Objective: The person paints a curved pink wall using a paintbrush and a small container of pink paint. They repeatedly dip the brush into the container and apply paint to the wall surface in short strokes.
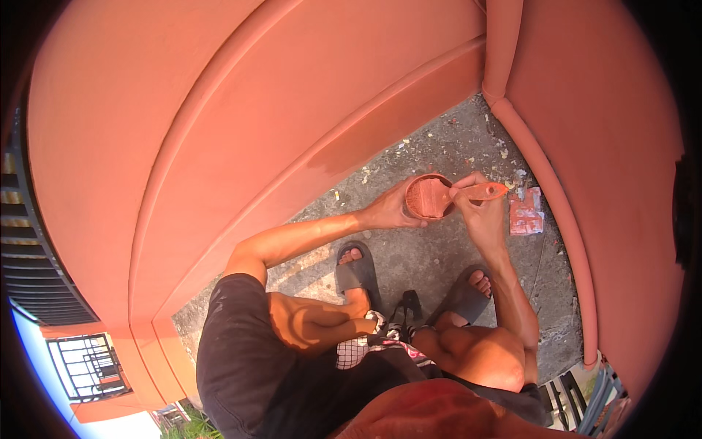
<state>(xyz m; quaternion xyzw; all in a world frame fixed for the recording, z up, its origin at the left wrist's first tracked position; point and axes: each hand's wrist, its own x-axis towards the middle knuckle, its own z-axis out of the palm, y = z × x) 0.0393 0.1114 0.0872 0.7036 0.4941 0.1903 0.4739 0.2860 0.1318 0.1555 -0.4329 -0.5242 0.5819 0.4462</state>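
My left hand grips a small round paint container from its side, above the concrete ground. In my right hand is a flat paintbrush, pinched near the base of its orange handle. The bristles lie within the container's mouth and are coated in salmon-coloured paint. How much paint the container holds is hidden by the brush. A darker, wet-looking patch shows on the low base band of the salmon wall ahead of me.
A painted pipe runs down the corner and along the right wall. Paint-smeared flat piece lies on the concrete among scattered paint flakes. My sandalled feet stand below my hands. A dark metal grille is at far left.
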